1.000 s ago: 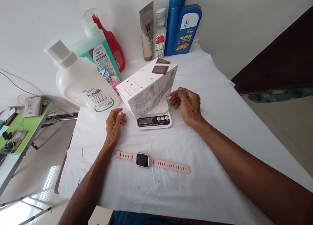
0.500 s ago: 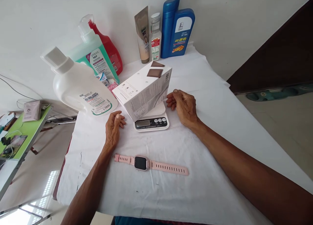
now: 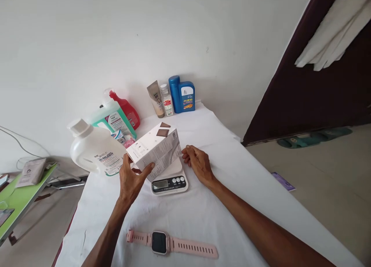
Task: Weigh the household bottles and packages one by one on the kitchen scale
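White cloth [image 3: 220, 205] covers the whole table, pushed up against a plain white wall, with a dark door on the right of the frame and a green side table [image 3: 17, 199] poking in at lower left.

Center of the frame, a white product box [image 3: 155, 149] sits tilted on a small kitchen scale [image 3: 171, 180], probably because it's wider than the platform. The person's left hand [image 3: 131, 180] is wrapped around the box's lower left corner, thumb on the printed face, so it's propping the box up. The right hand [image 3: 198, 162] is loosely curled with its fingertips at the box's right edge; I can't tell if it's actually pinching it or just touching.

A pink smartwatch [image 3: 171, 244] lies flat with its strap stretched out at the bottom of the frame, well apart from the scale.

Left of the box is a big white detergent jug [image 3: 94, 153], with a green bottle [image 3: 113, 118] and a red spray bottle [image 3: 127, 110] behind it. At the far end by the wall stand a blue oil bottle [image 3: 182, 94], a small clear bottle [image 3: 166, 101] and a tan tube [image 3: 156, 99].
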